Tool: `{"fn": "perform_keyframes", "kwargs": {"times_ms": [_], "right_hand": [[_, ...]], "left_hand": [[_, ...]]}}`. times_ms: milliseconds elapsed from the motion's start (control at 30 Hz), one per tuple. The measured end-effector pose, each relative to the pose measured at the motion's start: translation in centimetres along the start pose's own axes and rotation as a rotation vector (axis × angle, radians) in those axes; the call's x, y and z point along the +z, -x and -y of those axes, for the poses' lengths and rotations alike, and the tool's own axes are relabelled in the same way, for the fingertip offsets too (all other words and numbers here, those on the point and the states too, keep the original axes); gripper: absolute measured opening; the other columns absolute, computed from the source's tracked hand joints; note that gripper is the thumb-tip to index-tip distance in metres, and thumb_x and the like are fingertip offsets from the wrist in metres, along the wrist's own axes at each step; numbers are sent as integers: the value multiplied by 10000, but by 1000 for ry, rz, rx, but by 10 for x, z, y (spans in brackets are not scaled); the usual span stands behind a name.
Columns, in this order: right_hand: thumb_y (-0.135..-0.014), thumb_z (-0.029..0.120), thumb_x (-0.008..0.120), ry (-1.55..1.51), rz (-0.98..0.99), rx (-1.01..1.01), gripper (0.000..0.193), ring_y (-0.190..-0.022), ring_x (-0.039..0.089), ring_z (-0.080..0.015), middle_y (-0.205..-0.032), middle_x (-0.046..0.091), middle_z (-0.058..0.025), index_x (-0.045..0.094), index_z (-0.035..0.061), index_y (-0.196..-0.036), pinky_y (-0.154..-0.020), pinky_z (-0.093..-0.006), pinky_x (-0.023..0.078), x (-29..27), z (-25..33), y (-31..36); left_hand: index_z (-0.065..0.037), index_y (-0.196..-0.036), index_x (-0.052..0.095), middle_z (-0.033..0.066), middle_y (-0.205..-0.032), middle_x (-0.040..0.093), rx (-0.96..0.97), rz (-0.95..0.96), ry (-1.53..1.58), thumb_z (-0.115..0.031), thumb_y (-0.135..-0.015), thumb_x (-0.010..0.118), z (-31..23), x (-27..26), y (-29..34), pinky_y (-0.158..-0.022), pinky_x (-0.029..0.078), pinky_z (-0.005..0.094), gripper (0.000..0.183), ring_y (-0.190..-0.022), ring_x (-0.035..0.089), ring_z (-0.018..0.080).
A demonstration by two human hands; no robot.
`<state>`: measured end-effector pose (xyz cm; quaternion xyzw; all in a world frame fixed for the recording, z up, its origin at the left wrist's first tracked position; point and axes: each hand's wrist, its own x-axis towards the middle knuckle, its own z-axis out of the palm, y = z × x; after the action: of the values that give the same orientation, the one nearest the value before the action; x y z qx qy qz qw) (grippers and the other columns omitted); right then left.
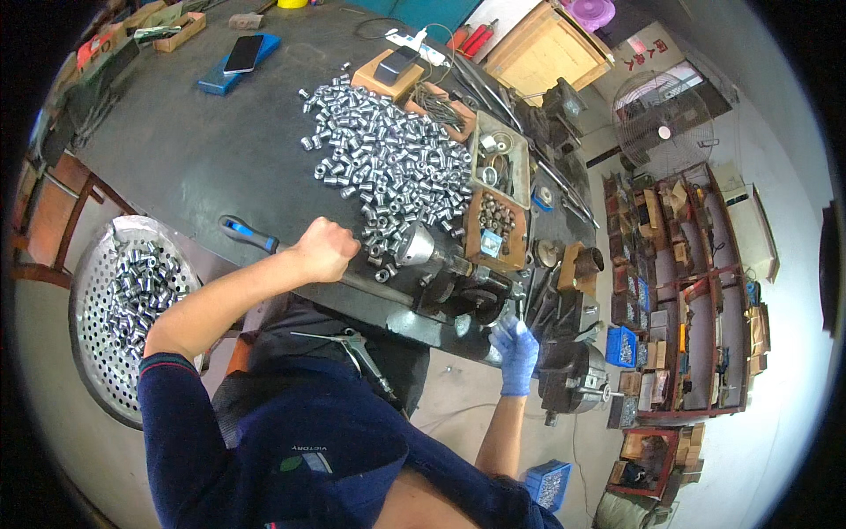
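My bare left hand (326,249) is closed in a fist over the bench's near edge, by a heap of short shiny metal sleeves (388,150). Whatever it may hold is hidden. To its right, a cone-shaped metal chuck (416,244) belongs to a dark bench fixture (471,295). My right hand (515,357), in a blue glove, is at the fixture's right end. Its fingers look closed on the near end of a slim metal lever (520,306); the grip is small and partly hidden. A blue-and-black handled tool (249,234) lies left of my left hand.
A perforated metal basin (92,326) with more sleeves stands at left. An air blow gun (357,348) rests at my lap. Right of the heap are a wooden box of parts (473,238) and a tray (520,176). A vise (573,379) sits beside my right hand.
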<state>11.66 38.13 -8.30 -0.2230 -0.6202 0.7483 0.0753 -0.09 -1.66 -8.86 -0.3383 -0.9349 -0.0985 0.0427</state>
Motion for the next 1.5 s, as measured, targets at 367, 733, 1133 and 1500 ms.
{"fn": "perform_keyframes", "kwargs": {"times_ms": [367, 733, 1133, 1500], "right_hand": [[-832, 409, 484, -624, 19, 32, 421, -939, 561, -276, -1014, 603, -101, 557, 70, -1073, -838, -438, 460, 46, -20, -59], [-861, 375, 471, -573, 18, 7, 356, -613, 549, -142, -883, 631, -63, 573, 75, -1024, -606, -296, 502, 28, -30, -75], [-849, 396, 500, -549, 55, 9, 379, -398, 426, -87, -609, 585, -36, 610, 35, -822, -381, -220, 363, 31, -15, -36], [-876, 415, 453, -548, 209, -86, 471, -345, 366, -101, -518, 501, -56, 602, -29, -825, -280, -200, 286, 27, 20, -3]], "left_hand": [[3, -842, 596, 74, -741, 620, -279, -159, 1166, -75, -717, 658, 0, -41, 2, -596, 474, 268, 160, -689, 607, 129], [61, -912, 593, 95, -747, 630, -222, -257, 1702, -13, -791, 604, -36, -57, -13, -576, 496, 247, 142, -627, 605, 129], [34, -893, 593, 55, -779, 624, -95, -256, 1494, 63, -718, 634, -29, -59, -20, -670, 471, 232, 183, -739, 585, 101], [81, -869, 573, 92, -645, 600, -166, -97, 1720, -51, -809, 599, -27, -59, -19, -501, 485, 242, 147, -548, 588, 133]]}}
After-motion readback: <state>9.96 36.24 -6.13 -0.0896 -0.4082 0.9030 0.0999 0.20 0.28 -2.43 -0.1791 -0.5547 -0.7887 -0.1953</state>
